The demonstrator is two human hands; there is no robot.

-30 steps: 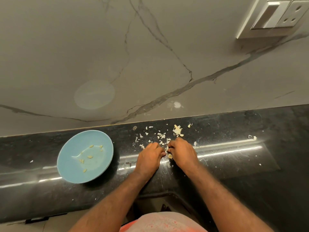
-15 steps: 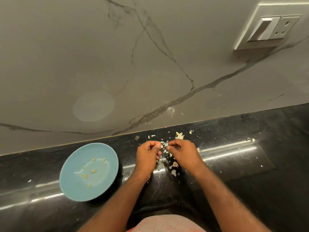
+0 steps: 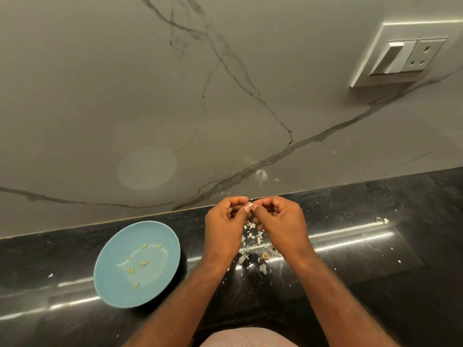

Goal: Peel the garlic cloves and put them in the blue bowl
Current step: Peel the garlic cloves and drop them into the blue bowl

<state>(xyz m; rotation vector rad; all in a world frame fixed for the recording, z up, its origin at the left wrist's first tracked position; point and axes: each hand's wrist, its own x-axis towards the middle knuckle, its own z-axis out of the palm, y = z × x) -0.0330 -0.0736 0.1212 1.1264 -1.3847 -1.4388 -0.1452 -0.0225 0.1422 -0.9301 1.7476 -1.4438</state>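
The left hand (image 3: 225, 229) and right hand (image 3: 280, 224) have risen off the tabletop (image 3: 375, 271); each grip pinches what appears to be one garlic clove (image 3: 250, 205). Peeling underway; blue bowl (image 3: 112, 279) awaits.

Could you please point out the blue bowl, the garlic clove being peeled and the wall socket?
blue bowl (image 3: 117, 251), head view, bare inner wall at its upper left.
garlic clove (image 3: 250, 205), head view, the pale tip showing at the pinch.
wall socket (image 3: 423, 55), head view, the face of the three-pin outlet.
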